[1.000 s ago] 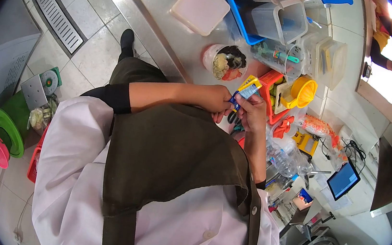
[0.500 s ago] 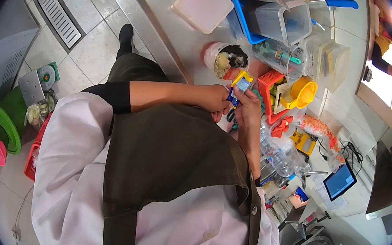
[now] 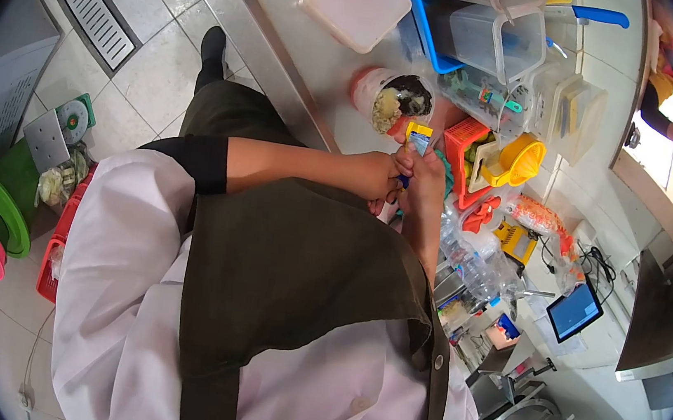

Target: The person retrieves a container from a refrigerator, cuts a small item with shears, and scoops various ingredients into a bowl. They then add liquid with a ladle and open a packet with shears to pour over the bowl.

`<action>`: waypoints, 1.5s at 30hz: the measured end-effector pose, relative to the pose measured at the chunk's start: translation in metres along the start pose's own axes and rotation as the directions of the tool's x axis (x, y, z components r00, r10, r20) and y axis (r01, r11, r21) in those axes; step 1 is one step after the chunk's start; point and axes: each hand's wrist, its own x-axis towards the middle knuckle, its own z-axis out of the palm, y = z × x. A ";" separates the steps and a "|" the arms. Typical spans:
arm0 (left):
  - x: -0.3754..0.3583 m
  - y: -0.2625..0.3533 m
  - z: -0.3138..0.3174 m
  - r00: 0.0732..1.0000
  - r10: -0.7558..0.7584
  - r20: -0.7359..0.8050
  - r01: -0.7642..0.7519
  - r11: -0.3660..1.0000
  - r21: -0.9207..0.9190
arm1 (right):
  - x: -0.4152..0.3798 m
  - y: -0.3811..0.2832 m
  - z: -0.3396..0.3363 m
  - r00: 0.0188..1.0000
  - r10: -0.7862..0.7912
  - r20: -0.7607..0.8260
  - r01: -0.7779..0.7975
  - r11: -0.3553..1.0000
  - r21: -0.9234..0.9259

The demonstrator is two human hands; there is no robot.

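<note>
Looking down over my own apron [image 3: 294, 288], I see the steel counter [image 3: 293, 6] running from twelve toward two o'clock. A pink-lidded tub [image 3: 356, 5] sits on it at twelve, and below it a round bowl [image 3: 389, 98] of mixed food. An orange basket [image 3: 463, 154] stands at three o'clock of that bowl. My left hand [image 3: 373, 177] and right hand [image 3: 423, 174] meet just below the bowl, both closed on a small yellow-and-blue packet [image 3: 418, 139] that sticks up between them. Something dark shows under my fingers, perhaps scissor handles; I cannot tell.
</note>
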 end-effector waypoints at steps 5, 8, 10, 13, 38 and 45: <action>0.000 0.000 0.002 0.995 0.091 -0.029 -0.090 0.995 0.032 | -0.001 -0.006 0.014 0.980 0.031 -0.199 -0.039 0.999 -0.037; -0.007 0.009 0.003 0.992 0.116 -0.052 -0.114 0.993 0.041 | 0.004 -0.001 0.011 0.970 -0.005 -0.244 -0.001 1.000 -0.024; -0.009 0.012 0.002 0.994 0.104 -0.039 -0.102 0.994 0.045 | 0.008 0.002 0.010 0.965 -0.036 -0.261 0.038 0.999 0.004; -0.003 0.006 0.001 0.993 0.111 -0.031 -0.109 0.993 0.050 | 0.008 0.000 0.012 0.958 -0.075 -0.276 0.082 0.996 0.016; 0.007 0.004 -0.001 0.996 0.092 -0.012 -0.093 0.992 -0.090 | 0.003 -0.012 0.007 0.991 -0.065 -0.114 0.068 0.998 0.019; 0.007 0.007 -0.004 0.998 0.070 -0.003 -0.070 0.996 -0.054 | 0.002 -0.016 0.019 0.951 -0.071 -0.300 0.089 0.995 0.045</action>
